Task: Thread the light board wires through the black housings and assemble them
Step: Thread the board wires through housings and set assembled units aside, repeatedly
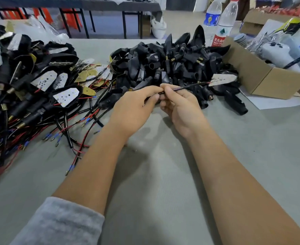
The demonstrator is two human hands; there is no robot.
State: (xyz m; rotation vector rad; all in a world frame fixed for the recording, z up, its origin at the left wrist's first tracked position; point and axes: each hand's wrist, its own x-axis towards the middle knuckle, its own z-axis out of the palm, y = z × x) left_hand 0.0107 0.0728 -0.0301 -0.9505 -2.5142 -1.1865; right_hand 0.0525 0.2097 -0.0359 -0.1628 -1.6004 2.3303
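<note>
My right hand (178, 105) pinches the thin dark wires (184, 88) of a white light board (222, 79), which sticks out to the right above the table. My left hand (136, 105) meets it fingertip to fingertip and pinches the wire ends; whether it also holds a housing is hidden by its fingers. Behind both hands lies a heap of empty black housings (172, 62). On the left sits a pile of assembled units (30, 82) with white boards and red and black leads.
Loose light boards with yellow backing (90, 75) lie between the two piles. An open cardboard box (269, 75) with white parts stands at the right, two water bottles (223, 23) behind the housings. The grey table (163, 174) stretches toward me.
</note>
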